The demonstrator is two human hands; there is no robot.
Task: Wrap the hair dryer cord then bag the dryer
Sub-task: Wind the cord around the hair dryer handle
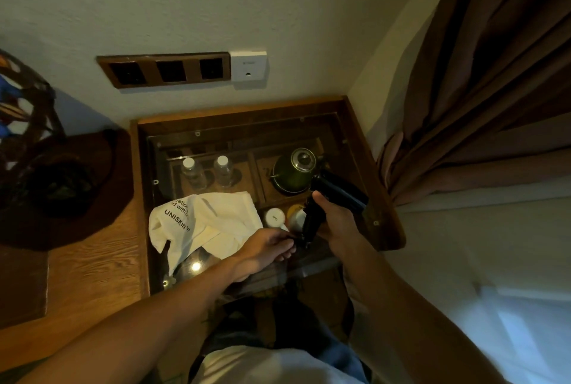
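Right hand point(335, 223) grips dryer point(332, 198); left hand point(268, 244) pinches cord point(301, 240) (dim). One bag point(200, 223) left of dryer, two bottles point(193, 172) beyond.

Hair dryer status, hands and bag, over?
Right hand grips black hair dryer above the glass top. Left hand pinches cord at the handle base. White bag lies beside, unopened. Nothing blocking.

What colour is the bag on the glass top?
White with black lettering; the bag shows in the head view.

cord point(299, 241) lost in dark blur
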